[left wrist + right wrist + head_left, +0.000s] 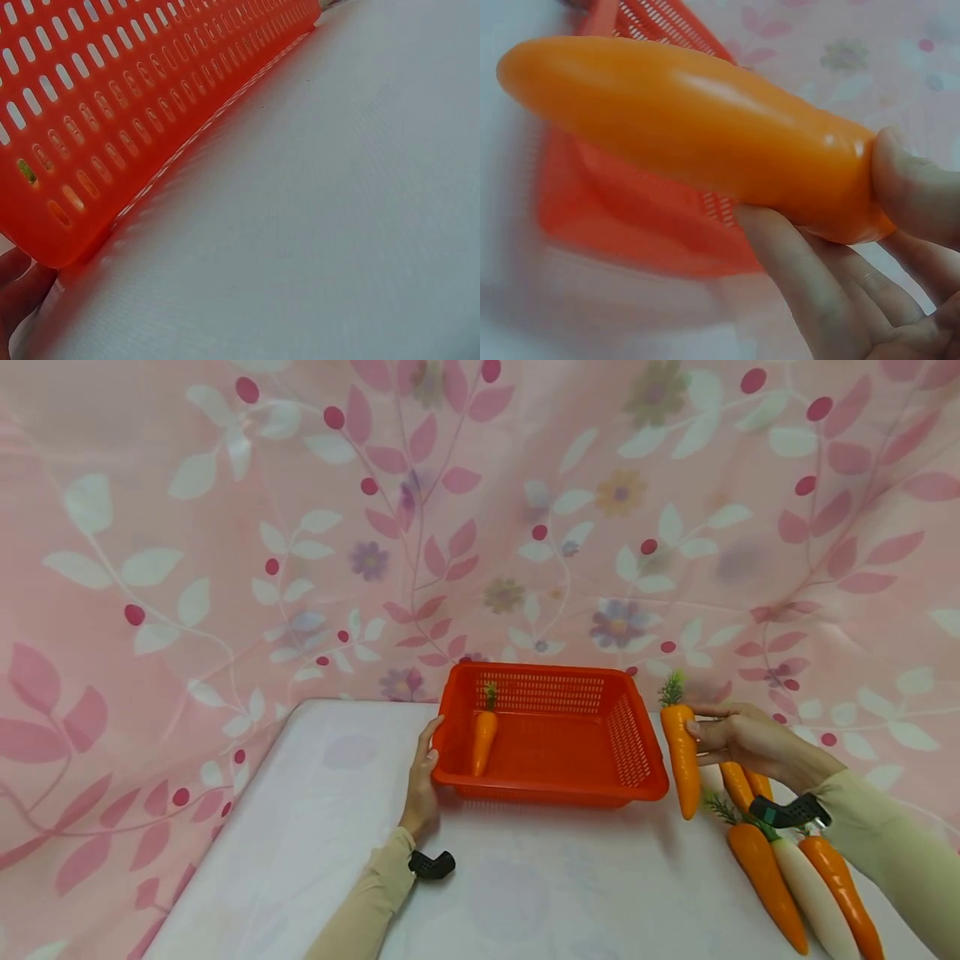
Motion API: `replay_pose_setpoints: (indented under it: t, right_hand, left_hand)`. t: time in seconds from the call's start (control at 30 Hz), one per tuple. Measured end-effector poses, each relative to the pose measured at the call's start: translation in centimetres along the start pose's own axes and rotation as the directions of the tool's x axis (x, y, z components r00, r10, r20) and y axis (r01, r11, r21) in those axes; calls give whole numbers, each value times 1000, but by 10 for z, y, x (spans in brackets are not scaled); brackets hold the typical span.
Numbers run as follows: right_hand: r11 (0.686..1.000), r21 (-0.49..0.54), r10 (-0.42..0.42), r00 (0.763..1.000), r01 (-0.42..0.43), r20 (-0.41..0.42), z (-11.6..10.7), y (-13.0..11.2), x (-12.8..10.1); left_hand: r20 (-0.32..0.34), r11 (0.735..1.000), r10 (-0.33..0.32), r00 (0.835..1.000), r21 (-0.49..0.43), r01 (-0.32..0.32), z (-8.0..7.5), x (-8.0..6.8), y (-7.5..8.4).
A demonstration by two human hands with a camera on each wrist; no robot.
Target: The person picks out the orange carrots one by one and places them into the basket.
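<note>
An orange slotted basket (645, 777) stands on the white table, with one small carrot (482, 740) lying at its left inner side. My left hand (422, 777) rests flat against the basket's left wall (112, 112), fingers straight. My right hand (738, 739) pinches a toy carrot (680, 758) with a green top near its thick end and holds it in the air just right of the basket. In the right wrist view the carrot (690, 127) fills the frame, thumb and fingers (795, 277) curled round it.
Several more toy carrots (765, 877) and a white radish (813, 902) lie on the table at the front right under my right forearm. A pink floral curtain (300, 527) hangs behind. The table's left edge (225, 827) runs diagonally.
</note>
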State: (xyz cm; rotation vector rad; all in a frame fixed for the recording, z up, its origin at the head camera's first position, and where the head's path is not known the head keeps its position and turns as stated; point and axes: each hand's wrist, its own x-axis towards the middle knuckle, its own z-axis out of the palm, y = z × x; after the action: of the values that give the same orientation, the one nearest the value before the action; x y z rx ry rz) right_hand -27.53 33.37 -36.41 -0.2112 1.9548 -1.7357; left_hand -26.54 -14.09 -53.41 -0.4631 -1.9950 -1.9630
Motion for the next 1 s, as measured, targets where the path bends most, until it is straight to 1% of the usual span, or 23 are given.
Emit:
replay_pose_setpoints:
  t: [0.2, 0.3, 0.4, 0.63, 0.77, 0.87, 1.0]
  right_hand:
    - [1000, 10, -26, 1000, 26, 5, 10, -13, 26]
    - [1000, 14, -23, 1000, 23, 17, 14, -17, 40]
    - [999, 41, -2, 1000, 1, 15, 20, -22, 55]
    - [993, 109, 43, 998, -38, -46, 39, -25, 86]
    - [991, 122, 53, 997, -46, -57, 53, -22, 106]
    - [990, 130, 63, 996, -56, -55, 62, -18, 119]
    - [986, 154, 78, 996, -69, -49, 74, -14, 135]
  left_hand:
    - [4, 1000, -4, 1000, 24, 4, -1, 1, -3]
    - [6, 999, -9, 1000, 31, 9, -1, 0, -3]
    - [7, 999, -13, 1000, 39, 12, -1, -1, -4]
    - [2, 998, 7, 1000, 57, -8, -2, 0, -5]
    - [3, 998, -4, 1000, 61, 3, -2, 0, -4]
    - [4, 999, -12, 1000, 49, 12, -2, -1, 1]
    - [21, 999, -15, 1000, 31, 15, -1, -2, 21]
